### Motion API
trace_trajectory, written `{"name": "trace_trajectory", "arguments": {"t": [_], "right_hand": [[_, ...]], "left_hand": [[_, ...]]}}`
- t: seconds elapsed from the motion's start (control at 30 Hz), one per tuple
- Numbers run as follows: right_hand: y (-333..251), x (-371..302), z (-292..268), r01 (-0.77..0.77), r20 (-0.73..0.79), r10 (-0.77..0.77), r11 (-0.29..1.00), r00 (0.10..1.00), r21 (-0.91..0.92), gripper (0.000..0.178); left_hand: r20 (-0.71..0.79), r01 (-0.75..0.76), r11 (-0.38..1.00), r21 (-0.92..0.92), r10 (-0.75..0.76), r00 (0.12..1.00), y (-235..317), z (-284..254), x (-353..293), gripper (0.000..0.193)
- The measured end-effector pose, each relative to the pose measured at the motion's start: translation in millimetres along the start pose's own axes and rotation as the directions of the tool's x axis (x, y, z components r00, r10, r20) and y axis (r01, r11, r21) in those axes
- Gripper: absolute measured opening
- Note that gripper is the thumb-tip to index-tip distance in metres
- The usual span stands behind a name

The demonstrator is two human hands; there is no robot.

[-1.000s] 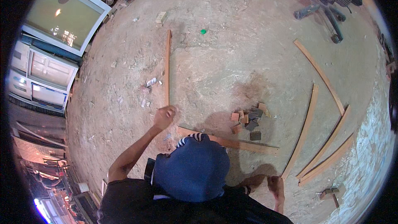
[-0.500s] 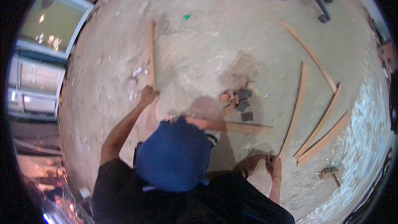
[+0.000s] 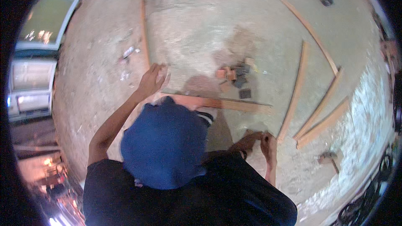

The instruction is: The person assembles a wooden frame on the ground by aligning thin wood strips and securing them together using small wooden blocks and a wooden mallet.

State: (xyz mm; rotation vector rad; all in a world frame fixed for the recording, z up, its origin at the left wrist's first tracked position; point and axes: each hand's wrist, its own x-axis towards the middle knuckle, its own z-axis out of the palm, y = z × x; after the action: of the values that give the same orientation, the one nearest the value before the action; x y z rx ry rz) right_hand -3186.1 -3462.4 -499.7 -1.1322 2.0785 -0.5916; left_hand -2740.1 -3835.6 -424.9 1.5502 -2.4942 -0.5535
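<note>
Long wooden strip [image 3: 144,33], upper left of centre, lying on the dirt floor [image 3: 201,21]; left hand [image 3: 153,79] curled at its near end, though whether the fingers grip it cannot be told. Second strip [image 3: 217,102] lies crosswise at centre. Right hand [image 3: 268,144], lower right, fingers bent beside the end of another strip [image 3: 296,88]; grip unclear. Small wood blocks [image 3: 234,74] just above centre. Blue cap [image 3: 165,142] in foreground.

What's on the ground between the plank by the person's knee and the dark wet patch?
A small pile of wood offcuts, seen in the head view.
</note>
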Motion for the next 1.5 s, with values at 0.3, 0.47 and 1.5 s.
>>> {"name": "trace_trajectory", "arguments": {"t": [0.3,0.47,1.5], "right_hand": [[-34.7,4.6,-5.9,-0.242,0.032,0.244,0.921,0.969,0.305,0.038],[22.1,-12.3,31.0,-0.132,0.087,0.114,0.964,0.99,0.233,0.04],[-31.0,-7.9,23.4,0.001,-0.156,-0.017,0.995,0.988,-0.099,0.011]], "left_hand": [[0.085,-0.291,0.901,-0.322,0.334,0.939,77.7,36.6,-4.9,0.031],[0.138,-0.146,0.921,-0.36,0.207,0.969,70.8,24.0,-18.1,0.027],[0.231,-0.91,0.392,-0.132,0.905,0.356,185.6,139.3,29.9,0.046]]}}
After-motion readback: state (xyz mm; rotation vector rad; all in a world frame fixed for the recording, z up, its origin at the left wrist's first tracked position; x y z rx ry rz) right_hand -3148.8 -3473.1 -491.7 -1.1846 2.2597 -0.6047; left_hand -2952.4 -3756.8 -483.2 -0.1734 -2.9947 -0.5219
